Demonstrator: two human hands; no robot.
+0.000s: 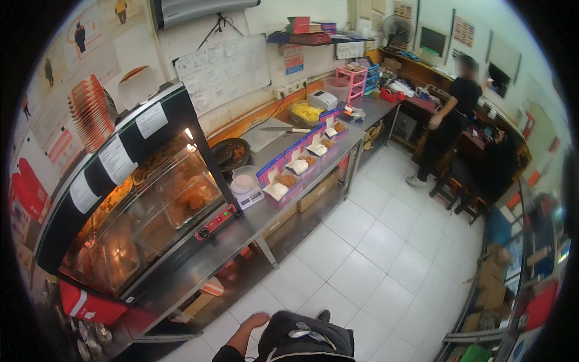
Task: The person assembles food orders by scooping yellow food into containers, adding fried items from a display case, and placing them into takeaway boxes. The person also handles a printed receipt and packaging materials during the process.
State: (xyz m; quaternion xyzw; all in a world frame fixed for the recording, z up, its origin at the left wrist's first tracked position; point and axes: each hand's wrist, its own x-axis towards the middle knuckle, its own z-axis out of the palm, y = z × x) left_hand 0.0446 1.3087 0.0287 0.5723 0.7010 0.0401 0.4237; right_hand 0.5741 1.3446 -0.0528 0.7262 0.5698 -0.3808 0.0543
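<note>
- Four open boxes (295,152) stand in a row on the tabletop (256,223), right of the display case (201,139); the row's long axis runs away from it.
- Scale (248,197): between display case and boxes.
- Left hand (258,320): right of the display case, nearer the wearer; boxes lie ahead, well apart. Finger opening cannot be told.
- Right hand: out of view.

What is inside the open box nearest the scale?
The box holds a white packet and a brown food piece. Whatever lies beneath them is covered, and the packet's contents cannot be seen.
</note>
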